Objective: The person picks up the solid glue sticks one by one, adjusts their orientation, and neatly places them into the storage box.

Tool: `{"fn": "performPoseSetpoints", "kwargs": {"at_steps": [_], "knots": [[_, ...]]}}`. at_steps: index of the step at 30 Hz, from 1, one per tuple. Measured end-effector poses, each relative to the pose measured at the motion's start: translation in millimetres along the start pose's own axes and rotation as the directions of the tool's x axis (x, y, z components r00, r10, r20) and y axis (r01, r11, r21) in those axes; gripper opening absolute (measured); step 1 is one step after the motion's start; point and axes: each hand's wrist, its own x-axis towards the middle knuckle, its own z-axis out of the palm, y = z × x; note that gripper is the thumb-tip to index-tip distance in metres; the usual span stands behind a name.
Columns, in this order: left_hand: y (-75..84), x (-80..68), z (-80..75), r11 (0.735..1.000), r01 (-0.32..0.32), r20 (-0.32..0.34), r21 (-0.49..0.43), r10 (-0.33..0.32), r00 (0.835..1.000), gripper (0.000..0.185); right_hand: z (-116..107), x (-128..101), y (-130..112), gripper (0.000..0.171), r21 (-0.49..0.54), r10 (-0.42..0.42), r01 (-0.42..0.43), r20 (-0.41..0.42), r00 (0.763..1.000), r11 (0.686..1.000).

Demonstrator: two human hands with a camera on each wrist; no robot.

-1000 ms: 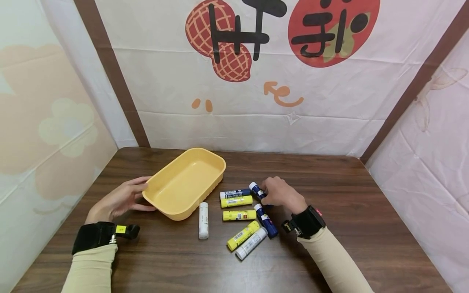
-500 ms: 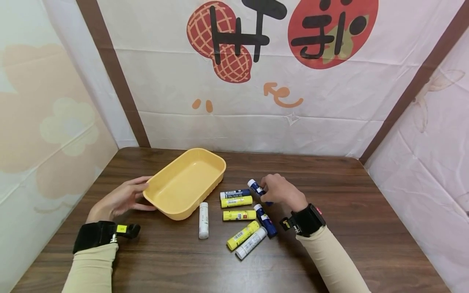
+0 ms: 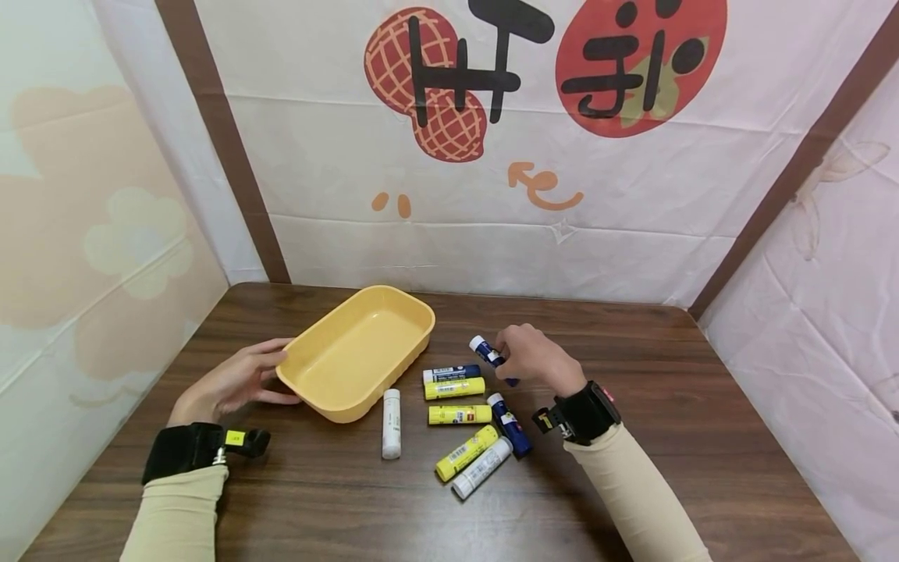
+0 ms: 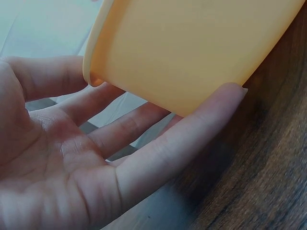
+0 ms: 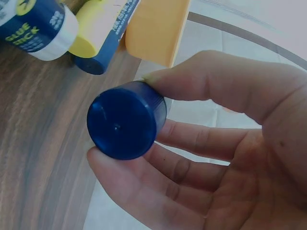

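My right hand (image 3: 539,361) pinches a blue glue stick (image 3: 486,350) with a white end; it is tilted and looks raised off the table. The right wrist view shows that glue stick's round blue end (image 5: 120,124) between thumb and fingers. At the near left end of a yellow plastic tray (image 3: 358,351), my left hand (image 3: 235,378) rests with extended fingers touching the wall and rim. Between the hands lie a dark blue glue stick (image 3: 449,375), yellow glue sticks (image 3: 455,388) (image 3: 460,414) (image 3: 467,453), white ones (image 3: 391,425) (image 3: 482,468) and another blue one (image 3: 509,425).
The brown wooden table (image 3: 316,507) carries everything. A printed cloth wall (image 3: 323,156) rises behind its back edge, and more cloth (image 3: 794,328) hangs at both sides. The tray's inside floor shows bare yellow.
My right hand has shifted slightly back and left, bringing the blue glue stick away from the other blue one. The left hand and tray look unchanged.
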Motion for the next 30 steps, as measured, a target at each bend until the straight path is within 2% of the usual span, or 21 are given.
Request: {"fn": "performPoseSetpoints", "kwargs": {"at_steps": [12,19,25,30], "knots": [[2.4,-1.9,0.4,1.0,-0.005,0.006,-0.002,0.005,1.0,0.061,-7,8,-11,0.031,-0.059,-0.063,0.063,-0.007,0.998,0.996],[-0.7,-1.1,-0.6,1.0,-0.007,0.007,0.002,0.007,1.0,0.062,-11,19,-19,0.015,-0.041,-0.099,0.099,-0.012,0.995,0.994],[-0.5,-1.0,-0.7,1.0,-0.019,0.023,-0.001,0.019,1.0,0.059,-13,25,-28,0.01,-0.032,-0.119,0.119,0.002,0.993,0.992],[-0.2,0.4,0.0,1.0,-0.007,0.009,0.013,0.007,1.0,0.062,-16,29,-35,0.006,-0.038,-0.119,0.119,0.019,0.993,0.992]]}}
